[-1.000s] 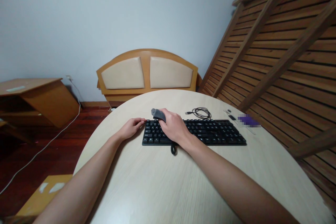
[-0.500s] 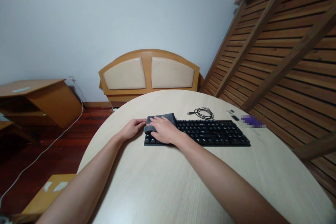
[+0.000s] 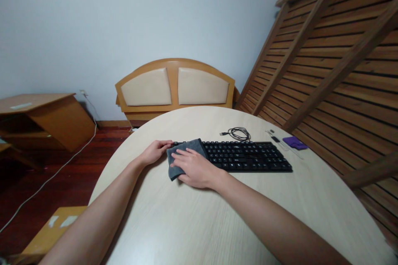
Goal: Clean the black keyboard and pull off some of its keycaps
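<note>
A black keyboard [image 3: 248,158] lies on the light round table [image 3: 174,223]. Over its left end is a grey cloth [image 3: 175,161], which hides the keys there and hangs past the front edge. My right hand [image 3: 195,167] holds this cloth against the keys, fingers spread across the top and thumb by its near edge. At the keyboard's far left corner, my left hand [image 3: 155,152] has its fingers closed on the edge; their tips are partly hidden.
Behind the keyboard lies a coiled black USB cable [image 3: 239,133]. To the right are a purple cloth [image 3: 294,142] and a small black item [image 3: 275,139] beside a thin pale strip. A slatted wooden frame [image 3: 336,74] leans by the table's right side; a padded headboard [image 3: 174,87] stands beyond.
My right hand and the grey cloth have moved toward me, down over the keyboard's front left edge. The left hand stays at the corner. The view has shifted slightly.
</note>
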`<action>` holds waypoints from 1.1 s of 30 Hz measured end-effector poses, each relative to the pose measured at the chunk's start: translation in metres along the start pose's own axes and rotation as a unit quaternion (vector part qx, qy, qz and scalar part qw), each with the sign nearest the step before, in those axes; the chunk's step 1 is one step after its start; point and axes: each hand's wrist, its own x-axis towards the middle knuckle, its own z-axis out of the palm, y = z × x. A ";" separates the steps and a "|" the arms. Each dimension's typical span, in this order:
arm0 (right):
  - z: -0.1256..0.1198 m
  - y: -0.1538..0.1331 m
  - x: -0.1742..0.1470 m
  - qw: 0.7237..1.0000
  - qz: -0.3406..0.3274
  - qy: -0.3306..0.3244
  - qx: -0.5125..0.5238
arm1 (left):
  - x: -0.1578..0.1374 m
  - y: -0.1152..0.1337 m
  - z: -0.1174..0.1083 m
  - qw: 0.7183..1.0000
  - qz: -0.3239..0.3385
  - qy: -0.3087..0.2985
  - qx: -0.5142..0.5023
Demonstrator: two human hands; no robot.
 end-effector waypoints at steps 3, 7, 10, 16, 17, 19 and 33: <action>-0.002 -0.008 -0.014 1.000 -0.021 -0.013 -0.002 | 0.000 -0.001 0.003 1.000 0.007 0.008 0.008; -0.013 -0.007 -0.028 1.000 0.003 -0.019 -0.002 | -0.001 0.001 0.009 0.999 0.013 0.026 0.023; -0.019 0.003 -0.031 0.997 0.082 0.009 -0.012 | -0.001 0.002 0.013 0.998 0.012 0.040 0.036; -0.009 0.019 -0.016 0.983 0.170 0.064 0.011 | -0.001 0.008 0.016 0.998 0.030 0.033 0.044; -0.006 0.019 -0.011 0.983 0.170 0.070 0.018 | -0.001 0.008 0.016 0.998 0.032 0.030 0.043; 0.000 0.017 0.001 0.982 0.169 0.081 0.029 | 0.000 0.008 0.017 0.998 0.038 0.027 0.041; -0.007 0.034 -0.005 0.977 0.209 0.024 0.014 | -0.001 0.009 0.016 0.998 0.024 0.026 0.049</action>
